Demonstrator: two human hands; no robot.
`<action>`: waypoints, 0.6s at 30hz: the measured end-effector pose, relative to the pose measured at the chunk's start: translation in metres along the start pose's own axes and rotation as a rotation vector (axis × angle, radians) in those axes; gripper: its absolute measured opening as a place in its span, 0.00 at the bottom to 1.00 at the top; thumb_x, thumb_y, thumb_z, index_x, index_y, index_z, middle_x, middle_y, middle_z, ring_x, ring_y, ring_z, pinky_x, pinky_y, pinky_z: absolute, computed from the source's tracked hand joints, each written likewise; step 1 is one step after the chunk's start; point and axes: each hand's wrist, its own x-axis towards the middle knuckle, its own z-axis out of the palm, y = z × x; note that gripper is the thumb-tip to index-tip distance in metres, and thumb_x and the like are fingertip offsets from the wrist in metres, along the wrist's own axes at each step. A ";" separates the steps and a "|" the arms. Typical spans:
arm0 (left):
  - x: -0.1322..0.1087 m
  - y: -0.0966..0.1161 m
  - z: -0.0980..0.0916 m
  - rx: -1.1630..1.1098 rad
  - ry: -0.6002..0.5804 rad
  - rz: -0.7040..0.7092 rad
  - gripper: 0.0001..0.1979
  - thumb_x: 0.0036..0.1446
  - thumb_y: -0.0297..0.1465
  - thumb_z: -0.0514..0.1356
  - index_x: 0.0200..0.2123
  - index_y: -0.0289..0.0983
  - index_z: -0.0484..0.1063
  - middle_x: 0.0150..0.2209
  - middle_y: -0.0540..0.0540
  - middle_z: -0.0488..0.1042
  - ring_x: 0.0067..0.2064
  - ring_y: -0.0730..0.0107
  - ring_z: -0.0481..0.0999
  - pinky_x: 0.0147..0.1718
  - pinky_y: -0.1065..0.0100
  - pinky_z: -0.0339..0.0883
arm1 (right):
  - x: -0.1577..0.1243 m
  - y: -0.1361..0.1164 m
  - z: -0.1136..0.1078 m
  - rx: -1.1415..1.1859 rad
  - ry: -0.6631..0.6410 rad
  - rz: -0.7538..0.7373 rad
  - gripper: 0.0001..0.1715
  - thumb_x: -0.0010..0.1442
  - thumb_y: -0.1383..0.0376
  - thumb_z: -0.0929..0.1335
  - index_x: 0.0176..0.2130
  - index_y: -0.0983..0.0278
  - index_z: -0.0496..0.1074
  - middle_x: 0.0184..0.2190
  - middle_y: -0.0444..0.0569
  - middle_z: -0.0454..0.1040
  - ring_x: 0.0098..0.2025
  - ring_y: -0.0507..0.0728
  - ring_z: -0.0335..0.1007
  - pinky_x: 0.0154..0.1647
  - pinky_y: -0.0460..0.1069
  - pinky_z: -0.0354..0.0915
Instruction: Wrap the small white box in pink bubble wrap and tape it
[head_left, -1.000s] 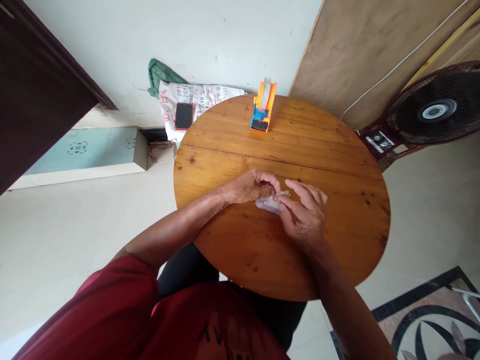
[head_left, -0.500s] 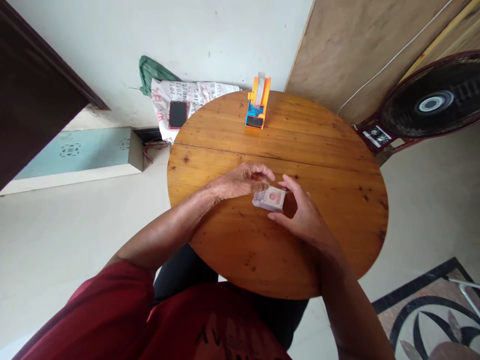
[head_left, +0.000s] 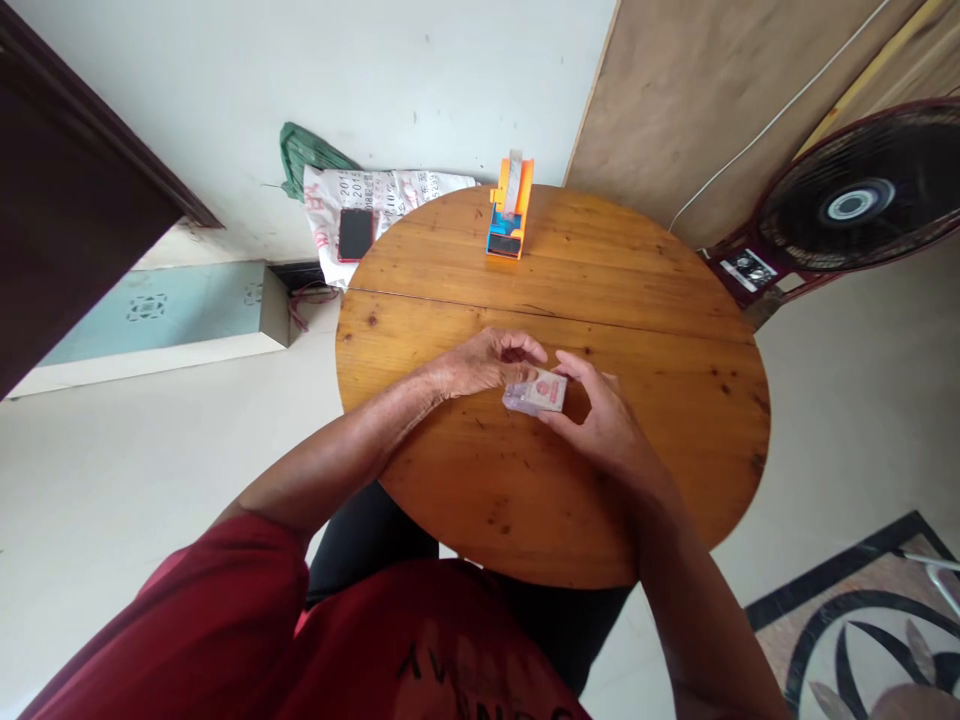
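A small white box (head_left: pixel 551 391) with red print, its left end in clear wrapping, is low over or on the round wooden table (head_left: pixel 480 500). I cannot tell whether it touches the wood. My left hand (head_left: pixel 495 362) has its thumb against the box's upper left edge, with the index finger curved above and apart from it. The lower fingers are partly hidden. From the right, my right hand (head_left: pixel 604 410) spans the box, thumb at the near edge and fingertips at the far right corner.
An orange and blue tape dispenser (head_left: pixel 510 210) stands at the table's far edge. Beyond the left rim, a phone (head_left: pixel 355 235) lies on a printed white sack (head_left: pixel 324 205), beside a green bag (head_left: pixel 307 150). A large fan (head_left: pixel 855 205) stands to the right.
My right hand has closed in, its thumb and fingertips now at the box's edges. The left thumb stays against the box. The view has shifted slightly.
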 end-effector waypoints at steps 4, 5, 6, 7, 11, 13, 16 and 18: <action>-0.004 0.006 -0.008 0.027 0.060 0.022 0.13 0.55 0.30 0.65 0.45 0.34 0.74 0.38 0.49 0.78 0.37 0.76 0.75 0.42 0.71 0.66 | -0.001 0.001 -0.008 0.052 -0.040 0.036 0.47 0.52 0.57 0.75 0.66 0.55 0.58 0.63 0.57 0.69 0.60 0.69 0.70 0.59 0.66 0.64; -0.004 0.008 -0.010 0.045 0.068 0.008 0.13 0.56 0.30 0.64 0.45 0.34 0.74 0.38 0.49 0.78 0.38 0.76 0.75 0.42 0.70 0.66 | -0.002 0.002 -0.009 0.054 -0.034 0.038 0.47 0.52 0.57 0.75 0.66 0.54 0.58 0.63 0.56 0.69 0.60 0.69 0.69 0.59 0.67 0.64; -0.005 0.009 -0.012 0.064 0.069 -0.010 0.12 0.56 0.30 0.64 0.44 0.34 0.74 0.39 0.48 0.79 0.38 0.76 0.76 0.42 0.70 0.67 | -0.002 0.003 -0.009 0.050 -0.030 0.041 0.47 0.52 0.57 0.75 0.66 0.54 0.58 0.62 0.56 0.70 0.60 0.69 0.70 0.59 0.67 0.64; -0.005 0.010 -0.014 0.086 0.066 -0.026 0.12 0.56 0.30 0.64 0.44 0.33 0.74 0.39 0.48 0.79 0.38 0.75 0.76 0.41 0.71 0.67 | -0.003 0.004 -0.009 0.043 -0.029 0.045 0.47 0.52 0.58 0.75 0.66 0.54 0.59 0.62 0.56 0.71 0.60 0.69 0.70 0.59 0.67 0.65; -0.003 0.008 -0.015 0.176 0.001 -0.072 0.15 0.55 0.33 0.65 0.45 0.33 0.75 0.38 0.47 0.79 0.35 0.76 0.75 0.30 0.75 0.64 | -0.001 0.006 -0.006 0.010 -0.056 0.039 0.46 0.52 0.58 0.75 0.65 0.55 0.60 0.59 0.56 0.74 0.57 0.69 0.72 0.56 0.66 0.66; -0.002 0.004 -0.013 0.168 -0.037 -0.096 0.18 0.54 0.34 0.67 0.46 0.33 0.74 0.36 0.48 0.78 0.31 0.77 0.74 0.25 0.76 0.61 | 0.000 0.006 -0.003 -0.009 -0.052 0.023 0.44 0.52 0.58 0.75 0.64 0.57 0.61 0.55 0.56 0.76 0.55 0.69 0.73 0.55 0.66 0.67; 0.001 0.000 -0.009 0.077 -0.047 -0.097 0.19 0.52 0.35 0.69 0.44 0.32 0.73 0.31 0.50 0.76 0.25 0.79 0.72 0.24 0.75 0.65 | 0.001 0.005 0.002 -0.041 -0.008 0.014 0.38 0.55 0.56 0.74 0.62 0.59 0.64 0.50 0.56 0.79 0.51 0.69 0.75 0.53 0.65 0.67; 0.001 -0.002 -0.007 0.010 -0.028 -0.069 0.19 0.50 0.35 0.71 0.41 0.31 0.73 0.29 0.50 0.76 0.24 0.79 0.72 0.26 0.74 0.68 | 0.001 0.004 0.005 -0.059 0.045 0.009 0.35 0.56 0.56 0.73 0.60 0.60 0.66 0.49 0.56 0.80 0.50 0.69 0.76 0.53 0.65 0.67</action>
